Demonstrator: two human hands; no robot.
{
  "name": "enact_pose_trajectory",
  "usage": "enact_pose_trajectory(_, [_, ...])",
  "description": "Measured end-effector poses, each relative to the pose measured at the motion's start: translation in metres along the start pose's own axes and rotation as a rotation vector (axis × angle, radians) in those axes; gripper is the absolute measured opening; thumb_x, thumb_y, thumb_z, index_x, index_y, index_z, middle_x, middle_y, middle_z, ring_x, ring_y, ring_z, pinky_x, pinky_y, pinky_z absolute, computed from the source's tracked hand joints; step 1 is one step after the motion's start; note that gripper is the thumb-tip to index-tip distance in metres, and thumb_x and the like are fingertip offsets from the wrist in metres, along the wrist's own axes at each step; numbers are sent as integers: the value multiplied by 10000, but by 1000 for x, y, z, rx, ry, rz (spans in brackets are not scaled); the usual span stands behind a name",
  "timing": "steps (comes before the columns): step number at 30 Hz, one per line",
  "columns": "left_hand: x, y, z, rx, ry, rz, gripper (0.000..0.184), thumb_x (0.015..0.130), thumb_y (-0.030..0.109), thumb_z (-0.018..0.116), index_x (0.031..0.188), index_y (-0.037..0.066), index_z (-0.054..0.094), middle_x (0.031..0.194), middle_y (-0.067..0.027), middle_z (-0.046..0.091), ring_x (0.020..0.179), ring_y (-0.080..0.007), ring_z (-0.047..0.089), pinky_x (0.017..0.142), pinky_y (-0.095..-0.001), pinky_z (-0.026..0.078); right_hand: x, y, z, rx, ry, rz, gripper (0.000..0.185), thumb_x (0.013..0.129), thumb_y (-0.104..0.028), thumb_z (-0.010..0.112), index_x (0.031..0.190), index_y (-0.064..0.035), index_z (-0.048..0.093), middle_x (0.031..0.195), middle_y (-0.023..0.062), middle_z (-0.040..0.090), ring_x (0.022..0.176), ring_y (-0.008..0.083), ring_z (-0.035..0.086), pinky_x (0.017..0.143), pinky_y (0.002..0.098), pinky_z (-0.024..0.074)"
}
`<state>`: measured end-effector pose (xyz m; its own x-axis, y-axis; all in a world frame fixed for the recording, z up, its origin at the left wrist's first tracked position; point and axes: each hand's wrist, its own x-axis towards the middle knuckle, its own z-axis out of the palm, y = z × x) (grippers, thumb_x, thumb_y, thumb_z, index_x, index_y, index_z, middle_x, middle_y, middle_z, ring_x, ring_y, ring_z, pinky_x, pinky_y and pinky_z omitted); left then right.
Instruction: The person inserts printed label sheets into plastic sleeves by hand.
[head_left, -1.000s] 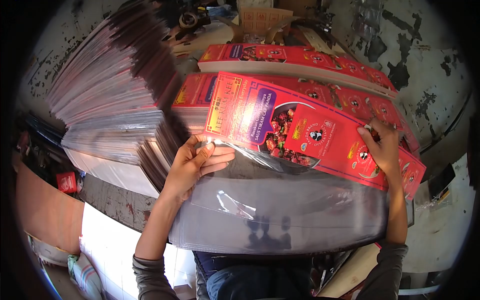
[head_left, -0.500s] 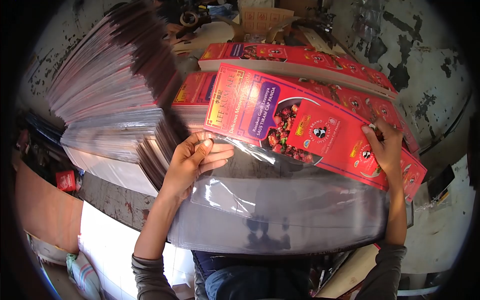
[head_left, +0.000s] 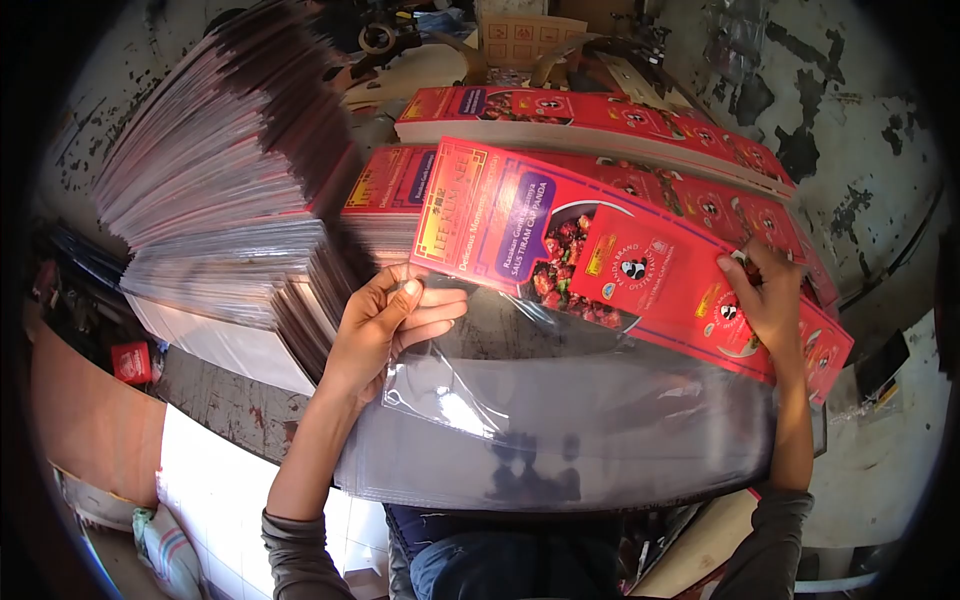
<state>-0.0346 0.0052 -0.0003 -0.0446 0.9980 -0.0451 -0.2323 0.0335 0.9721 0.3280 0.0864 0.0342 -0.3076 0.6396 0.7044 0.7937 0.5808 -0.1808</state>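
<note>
My right hand (head_left: 768, 300) grips a long red printed card (head_left: 640, 265) near its right end, thumb on the printed face. The card slants down to the right, showing a panda logo and a food picture. Its lower left corner is at the fingertips of my left hand (head_left: 385, 325). That hand pinches what looks like the edge of a clear plastic sleeve (head_left: 450, 395), its other fingers stretched out. Exactly what lies between thumb and forefinger is partly hidden. Beneath both hands lies a stack of clear plastic sleeves (head_left: 620, 440).
A tall fanned pile of sleeved cards (head_left: 220, 190) stands at the left. Behind the held card are stacks of red cards (head_left: 600, 110). A tape roll (head_left: 377, 38) lies at the back. A peeling wall (head_left: 850, 130) rises at the right.
The left end of the red card has dipped slightly, and the glare on the card and plastic has shifted. Both hands stay almost in place.
</note>
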Motion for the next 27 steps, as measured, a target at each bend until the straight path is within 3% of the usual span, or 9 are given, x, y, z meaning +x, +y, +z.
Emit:
enact_pose_trajectory(7, [2,-3,-1,-41,-5,4,206,944,180,440,1065,13,441,997,-206,621,910,-220,645,702,-228,560,-1,2,1,-70,-6,-43,299,752,-245,715,657,-26,536,484,77,488,409,179,480,409,297,340])
enact_pose_trajectory(18, [4,-2,-2,-41,4,-3,389,940,165,449,1253,-40,341,1013,-202,613,930,-225,636,724,-246,558,-4,5,2,-18,115,35,262,751,-251,721,708,-28,589,494,80,504,415,127,428,409,278,328])
enact_pose_trajectory(21, [5,-3,-5,-29,-26,1,360,949,169,427,1224,-42,329,1066,-249,585,973,-265,620,764,-264,540,-2,3,-2,-1,128,49,265,754,-248,721,703,-27,585,488,70,486,425,107,402,410,271,321])
enact_pose_trajectory(27, [4,-2,-4,-17,-32,6,372,947,185,434,1224,-38,324,1063,-246,589,977,-265,618,770,-267,535,-2,6,-3,67,144,100,264,754,-235,722,688,-28,573,493,56,469,436,103,370,413,269,312])
